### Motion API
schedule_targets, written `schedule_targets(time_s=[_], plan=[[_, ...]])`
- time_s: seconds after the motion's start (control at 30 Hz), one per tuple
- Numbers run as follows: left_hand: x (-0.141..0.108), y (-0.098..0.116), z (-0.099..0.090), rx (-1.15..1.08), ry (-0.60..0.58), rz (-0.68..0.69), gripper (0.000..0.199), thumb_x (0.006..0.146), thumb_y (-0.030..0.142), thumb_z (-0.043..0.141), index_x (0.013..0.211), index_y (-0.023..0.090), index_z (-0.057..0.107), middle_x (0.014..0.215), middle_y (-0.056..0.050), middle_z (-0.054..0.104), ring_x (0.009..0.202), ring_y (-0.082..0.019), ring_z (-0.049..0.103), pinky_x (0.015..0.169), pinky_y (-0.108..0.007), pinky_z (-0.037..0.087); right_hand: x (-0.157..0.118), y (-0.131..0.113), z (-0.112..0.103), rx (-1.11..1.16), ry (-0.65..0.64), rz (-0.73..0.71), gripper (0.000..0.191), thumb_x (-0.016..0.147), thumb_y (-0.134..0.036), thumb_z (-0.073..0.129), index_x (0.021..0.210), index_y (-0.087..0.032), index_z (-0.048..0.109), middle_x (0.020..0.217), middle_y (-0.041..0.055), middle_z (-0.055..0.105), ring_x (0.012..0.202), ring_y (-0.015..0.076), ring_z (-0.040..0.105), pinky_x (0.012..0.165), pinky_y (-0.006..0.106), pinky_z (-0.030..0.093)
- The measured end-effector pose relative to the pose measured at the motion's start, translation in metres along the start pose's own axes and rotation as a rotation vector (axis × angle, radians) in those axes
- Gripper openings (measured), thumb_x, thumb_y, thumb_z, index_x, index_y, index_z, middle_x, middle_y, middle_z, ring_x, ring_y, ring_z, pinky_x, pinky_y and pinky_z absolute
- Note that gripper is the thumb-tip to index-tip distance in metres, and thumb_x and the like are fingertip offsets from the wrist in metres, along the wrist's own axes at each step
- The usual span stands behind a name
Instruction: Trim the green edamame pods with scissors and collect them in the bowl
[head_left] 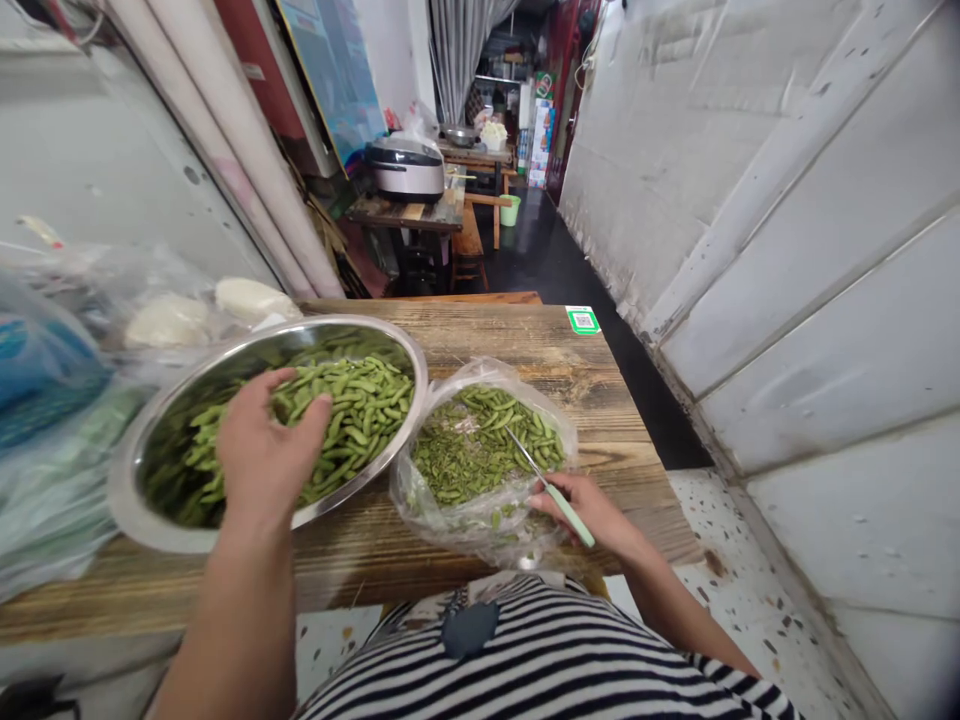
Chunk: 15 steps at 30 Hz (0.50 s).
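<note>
A large steel bowl [411, 350] at the left of the wooden table holds many green bean pods [360, 400]. Over these pods is my left hand [271, 445], thumb and fingers spread, with nothing visible between them. To the right of the bowl lies a clear plastic bag [566, 420], open at the top, with more pods and small green trimmings [457, 455] in it. My right hand [581, 508], at the bag's right edge, holds scissors with a pale green handle [570, 515]. Their blades point up and left over the bag's pods.
Plastic bags [56, 480] with pale and green contents crowd the left, beside the bowl. A green QR code card [583, 320] lies at the far right corner of the wooden table [615, 400]. Beyond, a rice cooker [405, 168] stands on another table. A white wall runs along the right.
</note>
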<state>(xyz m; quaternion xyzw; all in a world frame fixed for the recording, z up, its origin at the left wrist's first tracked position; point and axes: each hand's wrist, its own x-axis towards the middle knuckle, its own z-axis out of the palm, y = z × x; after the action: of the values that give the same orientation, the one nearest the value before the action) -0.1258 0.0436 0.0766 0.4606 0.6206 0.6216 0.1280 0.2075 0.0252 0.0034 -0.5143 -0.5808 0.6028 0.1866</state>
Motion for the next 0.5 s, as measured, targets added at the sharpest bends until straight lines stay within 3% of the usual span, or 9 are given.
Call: schedule_targets(time_s=[0.07, 0.1, 0.13, 0.23, 0.3, 0.4, 0.5], plan=[[-0.013, 0.001, 0.008, 0.240, 0.081, 0.232, 0.030, 0.071, 0.025, 0.069, 0.100, 0.024, 0.063, 0.124, -0.003, 0.058, 0.128, -0.030, 0.039, 0.110, -0.047, 0.024, -0.001, -0.001, 0.001, -0.006, 0.001, -0.003, 0.042, 0.075, -0.056, 0.063, 0.087, -0.015, 0.057, 0.045, -0.0084, 0.041, 0.034, 0.0062, 0.039, 0.030, 0.015, 0.031], [-0.023, 0.000, 0.015, 0.297, 0.055, 0.342, 0.030, 0.073, 0.024, 0.067, 0.103, 0.023, 0.064, 0.124, -0.005, 0.059, 0.125, -0.029, 0.043, 0.110, -0.047, 0.025, -0.001, -0.002, 0.001, -0.008, 0.005, -0.007, 0.042, 0.076, -0.055, 0.062, 0.087, -0.015, 0.057, 0.046, -0.0083, 0.041, 0.034, 0.0062, 0.039, 0.031, 0.015, 0.031], [-0.035, -0.002, 0.025, 0.300, -0.093, 0.418, 0.027, 0.076, 0.023, 0.063, 0.102, 0.022, 0.065, 0.117, -0.006, 0.063, 0.118, -0.026, 0.050, 0.108, -0.044, 0.030, -0.001, -0.002, 0.000, -0.009, 0.011, -0.012, 0.041, 0.076, -0.055, 0.062, 0.087, -0.015, 0.057, 0.046, -0.0082, 0.041, 0.034, 0.0062, 0.039, 0.031, 0.015, 0.031], [-0.063, -0.018, 0.056, 0.242, -0.830, 0.437, 0.025, 0.083, 0.020, 0.050, 0.099, 0.023, 0.069, 0.107, -0.007, 0.068, 0.106, -0.022, 0.060, 0.098, -0.036, 0.043, -0.002, -0.004, -0.002, -0.008, 0.020, -0.024, 0.039, 0.077, -0.053, 0.062, 0.087, -0.016, 0.058, 0.045, -0.0081, 0.041, 0.034, 0.0063, 0.038, 0.032, 0.015, 0.032], [-0.073, -0.033, 0.072, 0.277, -1.076, 0.376, 0.028, 0.083, 0.017, 0.047, 0.098, 0.023, 0.070, 0.109, -0.008, 0.068, 0.106, -0.022, 0.060, 0.096, -0.036, 0.044, -0.003, -0.003, -0.004, -0.010, 0.013, -0.026, 0.038, 0.077, -0.052, 0.063, 0.087, -0.016, 0.059, 0.046, -0.0076, 0.042, 0.035, 0.0063, 0.038, 0.032, 0.015, 0.032], [-0.074, -0.052, 0.079, 0.430, -1.119, 0.327, 0.029, 0.078, 0.012, 0.051, 0.097, 0.022, 0.071, 0.108, -0.011, 0.068, 0.104, -0.026, 0.060, 0.097, -0.041, 0.041, -0.005, 0.001, -0.005, -0.032, 0.001, -0.010, 0.040, 0.076, -0.053, 0.064, 0.086, -0.015, 0.060, 0.048, -0.0066, 0.044, 0.037, 0.0066, 0.040, 0.032, 0.015, 0.031], [-0.067, -0.056, 0.076, 0.614, -1.009, 0.338, 0.026, 0.079, 0.011, 0.048, 0.089, 0.017, 0.071, 0.101, -0.015, 0.068, 0.099, -0.028, 0.060, 0.096, -0.044, 0.040, -0.007, 0.003, -0.006, -0.041, 0.014, 0.008, 0.041, 0.075, -0.055, 0.063, 0.085, -0.015, 0.059, 0.049, -0.0065, 0.044, 0.037, 0.0065, 0.040, 0.032, 0.016, 0.031]])
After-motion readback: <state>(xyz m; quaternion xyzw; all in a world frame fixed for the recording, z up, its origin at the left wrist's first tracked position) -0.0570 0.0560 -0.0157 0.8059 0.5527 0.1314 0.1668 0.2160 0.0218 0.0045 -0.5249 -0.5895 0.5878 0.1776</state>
